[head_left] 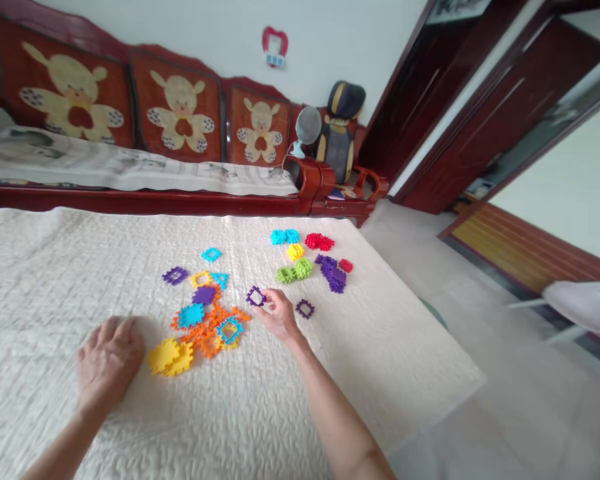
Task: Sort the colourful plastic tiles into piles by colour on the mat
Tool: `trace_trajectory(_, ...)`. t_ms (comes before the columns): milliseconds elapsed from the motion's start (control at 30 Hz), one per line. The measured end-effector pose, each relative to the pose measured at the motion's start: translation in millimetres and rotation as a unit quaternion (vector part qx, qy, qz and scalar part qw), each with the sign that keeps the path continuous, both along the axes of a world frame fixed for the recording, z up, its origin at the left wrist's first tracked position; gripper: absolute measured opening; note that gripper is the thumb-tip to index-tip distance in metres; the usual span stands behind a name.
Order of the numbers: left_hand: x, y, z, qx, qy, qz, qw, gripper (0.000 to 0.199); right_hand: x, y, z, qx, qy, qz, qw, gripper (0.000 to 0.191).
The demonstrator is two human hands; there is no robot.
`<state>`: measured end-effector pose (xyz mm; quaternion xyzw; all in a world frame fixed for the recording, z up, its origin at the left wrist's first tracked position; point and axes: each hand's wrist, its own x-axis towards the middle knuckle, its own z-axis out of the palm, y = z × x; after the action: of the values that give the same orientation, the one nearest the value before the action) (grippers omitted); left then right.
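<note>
Right forearm [333, 400] nearest. Right hand [280, 319] pinches a purple frame [251, 299] by one edge, probably to keep its other teeth clear, between mixed pile [214, 325] and same-color stacks [303, 269]. Left hand [111, 357]: fingers spread, quilted cover [230, 420], likely support.

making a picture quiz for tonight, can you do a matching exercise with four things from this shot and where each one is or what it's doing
1. right hand
2. fan
3. left hand
4. orange pieces

A. standing at the sofa's arm
B. pinching a purple frame
C. lying between the two hands
D. resting palm down on the white cover

Pairs: 1-B, 2-A, 3-D, 4-C
</note>
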<state>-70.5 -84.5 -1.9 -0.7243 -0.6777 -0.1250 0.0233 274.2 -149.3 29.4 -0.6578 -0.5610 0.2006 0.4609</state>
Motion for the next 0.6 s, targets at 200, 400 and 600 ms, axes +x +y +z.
trace_trajectory(200, 4, -5, 9.5, 0.002, -0.022, 0.008, 1.0, 0.043, 98, -35, 6.5, 0.004, -0.014, -0.151, 0.988, 0.038)
trace_trajectory(400, 5, -5, 11.6, -0.016, -0.03, 0.009, 0.999, 0.05, 203, 6, 29.6, -0.047, -0.132, -0.277, 0.951, 0.038)
trace_trajectory(600, 3, -3, 8.6, -0.014, -0.016, 0.004, 1.0, 0.049, 241, 50, 39.3, -0.201, -0.216, -0.275, 0.915, 0.035)
